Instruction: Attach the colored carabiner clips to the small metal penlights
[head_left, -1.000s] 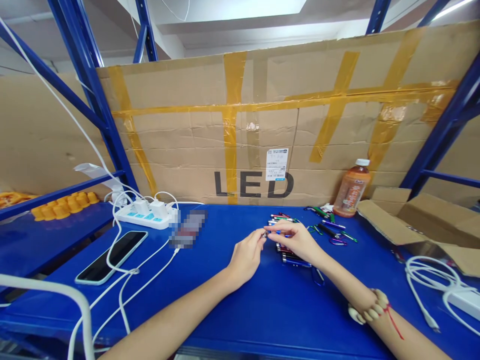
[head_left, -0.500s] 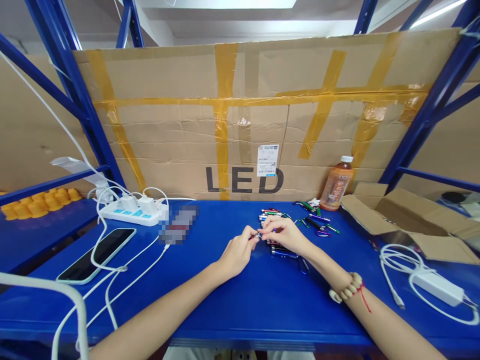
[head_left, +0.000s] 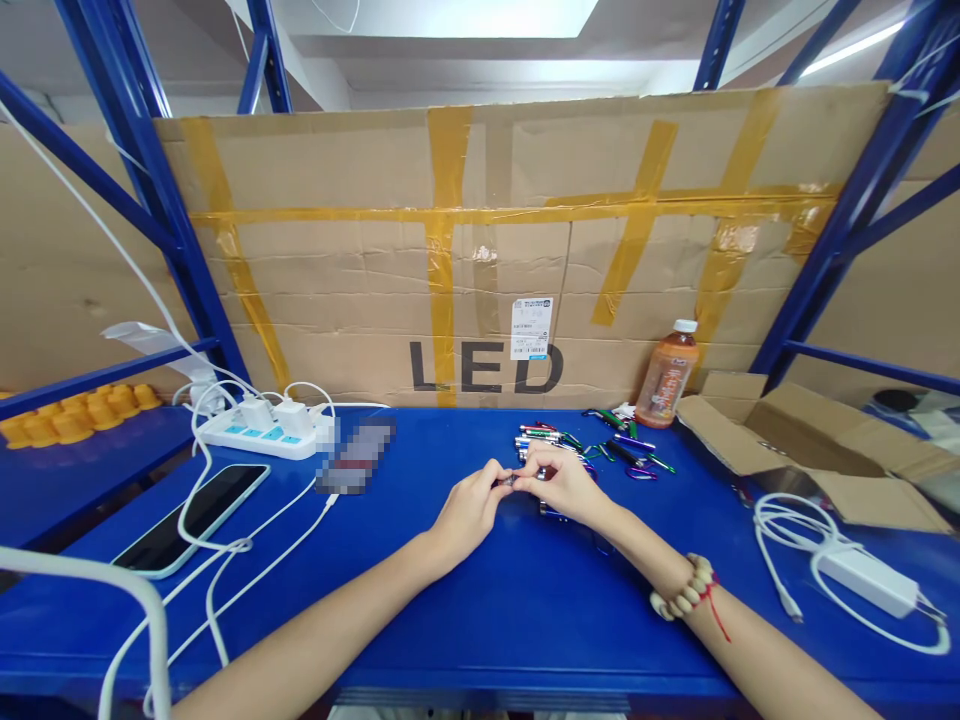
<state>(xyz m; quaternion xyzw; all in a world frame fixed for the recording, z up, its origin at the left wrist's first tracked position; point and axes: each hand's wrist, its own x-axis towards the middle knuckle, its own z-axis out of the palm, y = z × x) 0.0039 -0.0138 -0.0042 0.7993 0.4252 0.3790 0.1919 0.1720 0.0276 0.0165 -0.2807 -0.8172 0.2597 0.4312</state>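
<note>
Over a blue table [head_left: 450, 620], the left hand [head_left: 466, 508] and right hand [head_left: 566, 487] pinch a small metal part [head_left: 511, 480] between their fingertips, just beside a pile of coloured tubes [head_left: 536, 440]. Behind stands taped cardboard [head_left: 360, 290] marked LED, between blue posts [head_left: 139, 150]. A power strip [head_left: 262, 435] and phone [head_left: 196, 520] lie left; a bottle [head_left: 667, 375], open box [head_left: 795, 440] and adapter [head_left: 868, 580] right.

The small tubes [head_left: 538, 437] are red, green, silver and blue, the table [head_left: 555, 610] blue.

Capped bottle [head_left: 666, 385] — white power strip [head_left: 259, 436]
</note>
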